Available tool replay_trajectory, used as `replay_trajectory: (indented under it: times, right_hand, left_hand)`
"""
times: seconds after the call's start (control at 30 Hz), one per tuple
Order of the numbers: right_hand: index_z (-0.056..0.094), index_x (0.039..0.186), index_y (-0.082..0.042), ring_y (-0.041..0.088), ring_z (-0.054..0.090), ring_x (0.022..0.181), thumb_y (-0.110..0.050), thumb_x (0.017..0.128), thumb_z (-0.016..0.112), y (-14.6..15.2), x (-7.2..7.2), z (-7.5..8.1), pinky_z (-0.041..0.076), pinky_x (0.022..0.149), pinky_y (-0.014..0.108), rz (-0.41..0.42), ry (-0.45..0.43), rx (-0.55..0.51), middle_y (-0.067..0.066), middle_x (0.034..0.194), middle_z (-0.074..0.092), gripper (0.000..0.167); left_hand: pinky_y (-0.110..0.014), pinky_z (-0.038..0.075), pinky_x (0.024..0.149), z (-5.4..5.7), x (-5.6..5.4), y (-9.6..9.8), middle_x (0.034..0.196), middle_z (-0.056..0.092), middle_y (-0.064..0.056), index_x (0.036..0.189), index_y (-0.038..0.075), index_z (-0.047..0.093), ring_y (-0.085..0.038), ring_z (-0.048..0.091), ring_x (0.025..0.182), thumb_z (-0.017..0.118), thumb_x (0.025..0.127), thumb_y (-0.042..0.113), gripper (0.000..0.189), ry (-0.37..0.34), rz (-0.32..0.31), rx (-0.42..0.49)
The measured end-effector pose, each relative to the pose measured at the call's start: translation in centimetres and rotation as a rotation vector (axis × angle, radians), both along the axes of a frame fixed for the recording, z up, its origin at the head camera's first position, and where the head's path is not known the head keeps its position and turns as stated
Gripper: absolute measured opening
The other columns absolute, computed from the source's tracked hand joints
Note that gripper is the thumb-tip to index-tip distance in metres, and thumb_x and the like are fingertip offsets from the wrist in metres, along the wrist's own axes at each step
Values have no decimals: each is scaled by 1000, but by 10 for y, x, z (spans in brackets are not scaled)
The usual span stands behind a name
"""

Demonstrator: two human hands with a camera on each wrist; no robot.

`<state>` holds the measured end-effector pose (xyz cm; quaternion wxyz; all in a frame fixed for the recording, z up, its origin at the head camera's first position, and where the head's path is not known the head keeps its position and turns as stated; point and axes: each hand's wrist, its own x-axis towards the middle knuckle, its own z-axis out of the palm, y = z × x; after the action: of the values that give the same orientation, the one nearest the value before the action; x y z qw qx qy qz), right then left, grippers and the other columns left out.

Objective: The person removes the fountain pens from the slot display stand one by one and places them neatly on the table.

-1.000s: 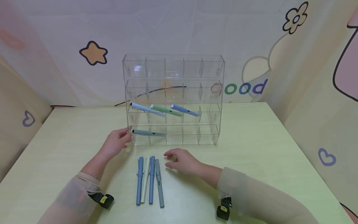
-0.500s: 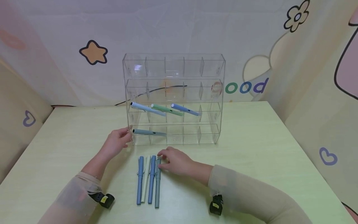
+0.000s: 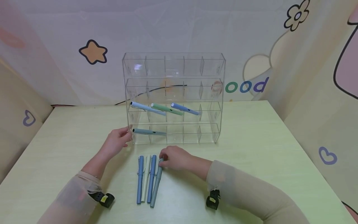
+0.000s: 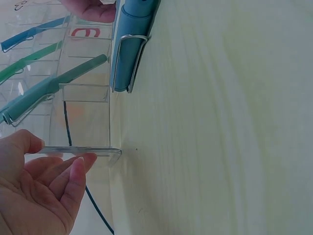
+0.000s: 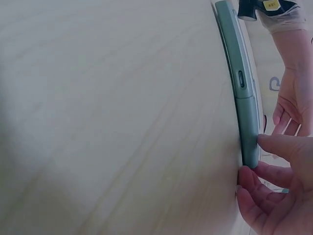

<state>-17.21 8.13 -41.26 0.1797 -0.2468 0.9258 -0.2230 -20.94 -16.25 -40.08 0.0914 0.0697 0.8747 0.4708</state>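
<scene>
My left hand (image 3: 118, 141) pinches the lower left side panel of a clear acrylic rack (image 3: 193, 67) between thumb and fingers, plainly seen in the left wrist view. On the table before the rack, my right hand (image 3: 176, 157) holds the upper end of a grey-green pen (image 3: 156, 191) between thumb and fingertips. That pen lies slanted, its lower end toward the person. To its left lie a blue pen (image 3: 152, 182), a pale green pen (image 3: 145, 183) and another blue pen (image 3: 139, 183), side by side. In the right wrist view, the thumb presses the grey-green pen (image 5: 247, 122) near its end.
Third tier of the rack: a light blue pen (image 3: 146, 108), a green pen (image 3: 166, 109) and a blue pen (image 3: 184, 109), all leaning. A teal pen (image 3: 148, 132) lies in the lowest tier at left. Behind the table (image 3: 251, 155) hangs a printed cloth (image 3: 179, 28).
My right hand has moved left to the grey-green pen and taken hold of its upper end. The pen has turned, its lower end swinging left. My left hand stays on the rack.
</scene>
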Motion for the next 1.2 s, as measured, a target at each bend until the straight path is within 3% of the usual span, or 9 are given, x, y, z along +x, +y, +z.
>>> replay_trajectory:
  times: [0.17, 0.7, 0.97, 1.2]
  right_hand:
    - [68, 101, -11, 10, 52, 76, -25, 85, 69, 0, -6, -3, 45, 70, 22, -27, -30, -33, -6, 83, 59, 22]
    - [68, 101, -8, 10, 53, 79, -23, 85, 68, -4, -9, 0, 46, 72, 24, -4, -1, -63, -4, 86, 63, 22]
    - [68, 102, -9, 11, 54, 81, -25, 85, 68, -3, -10, 2, 47, 74, 25, -23, 3, -66, -3, 89, 63, 23]
    - [65, 110, -7, 13, 58, 89, -23, 86, 67, 5, -14, 8, 48, 75, 24, -43, -6, -184, 1, 100, 63, 28]
  left_hand:
    - [-38, 53, 78, 0, 0, 0, 124, 55, -26, 139, -3, 38, -37, 58, 102, 40, 97, 20, 48, -17, 1, -2]
    - [-37, 53, 76, -1, -1, 0, 115, 59, -25, 138, -4, 41, -34, 59, 96, 42, 97, 18, 46, -10, 9, -4]
    - [-37, 53, 78, 1, 0, 1, 125, 54, -25, 141, -1, 36, -35, 58, 105, 42, 98, 23, 49, -22, 5, 2]
    - [-37, 53, 77, 1, 0, 1, 124, 54, -26, 140, -2, 36, -36, 58, 103, 42, 98, 20, 48, -21, 13, -2]
